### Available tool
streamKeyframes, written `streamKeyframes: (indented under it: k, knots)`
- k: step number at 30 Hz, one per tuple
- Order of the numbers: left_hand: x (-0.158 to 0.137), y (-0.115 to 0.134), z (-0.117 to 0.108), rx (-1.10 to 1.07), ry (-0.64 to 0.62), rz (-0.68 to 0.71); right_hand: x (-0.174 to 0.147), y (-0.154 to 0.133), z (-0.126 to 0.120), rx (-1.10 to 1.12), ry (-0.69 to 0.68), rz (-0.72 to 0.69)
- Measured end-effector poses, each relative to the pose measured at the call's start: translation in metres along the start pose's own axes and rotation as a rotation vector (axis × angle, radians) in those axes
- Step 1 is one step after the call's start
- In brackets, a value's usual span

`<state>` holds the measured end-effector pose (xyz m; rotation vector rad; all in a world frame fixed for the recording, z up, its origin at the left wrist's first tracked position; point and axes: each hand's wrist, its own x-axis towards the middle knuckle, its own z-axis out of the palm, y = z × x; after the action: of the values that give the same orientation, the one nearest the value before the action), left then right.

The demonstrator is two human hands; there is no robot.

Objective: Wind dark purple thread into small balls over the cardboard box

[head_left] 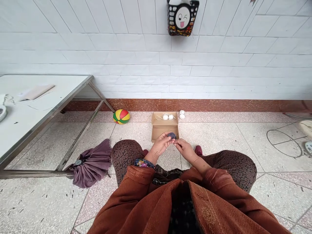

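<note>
- While the left hand holds a dark grey yarn ball in curled fingers, the right hand pinches nearly shut beside it; whether on a strand, I cannot tell.
- Roundish, the ball's long axis and direction are unclear.
- Beyond, an open cardboard box carries two white balls in its far half.

Bright, even light casts a soft shadow under the basket; the wall looks stretched toward the edges.

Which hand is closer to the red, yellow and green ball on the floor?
Left. The left hand is to the right of the ball and nearer the person; the right hand is farther right, beyond it.
</note>
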<state>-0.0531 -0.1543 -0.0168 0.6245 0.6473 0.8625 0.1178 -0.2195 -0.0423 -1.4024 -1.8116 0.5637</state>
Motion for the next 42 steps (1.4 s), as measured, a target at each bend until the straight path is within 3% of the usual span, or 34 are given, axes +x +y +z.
streamKeyframes:
  k: [5,9,13,16,20,24,29,35,42]
  knots:
    - [-0.007,0.01,0.007,0.169,0.134,0.141,-0.001,-0.041,-0.023,-0.041,-0.068,-0.182]
    - [-0.021,0.02,0.016,0.296,0.05,0.175,0.028,-0.067,-0.051,0.033,0.037,-0.212]
    - [-0.033,0.029,0.031,0.338,-0.081,0.164,0.062,-0.065,-0.071,0.069,0.021,-0.178]
    - [-0.033,0.039,0.041,0.222,-0.079,0.138,0.071,-0.05,-0.066,0.149,0.05,-0.103]
    - [-0.025,0.055,0.05,0.048,-0.033,0.095,0.055,-0.034,-0.039,0.188,0.141,0.026]
    - [-0.023,0.057,0.052,0.059,0.026,0.157,0.025,-0.039,-0.021,0.051,0.083,-0.101]
    - [-0.034,0.039,0.05,0.313,0.132,0.263,0.013,-0.067,-0.039,-0.117,-0.021,-0.249]
    - [-0.046,0.042,0.051,0.476,0.121,0.348,0.035,-0.094,-0.069,-0.085,-0.068,-0.318]
    - [-0.048,0.058,0.062,0.413,-0.025,0.236,0.087,-0.07,-0.076,0.043,0.049,-0.239]
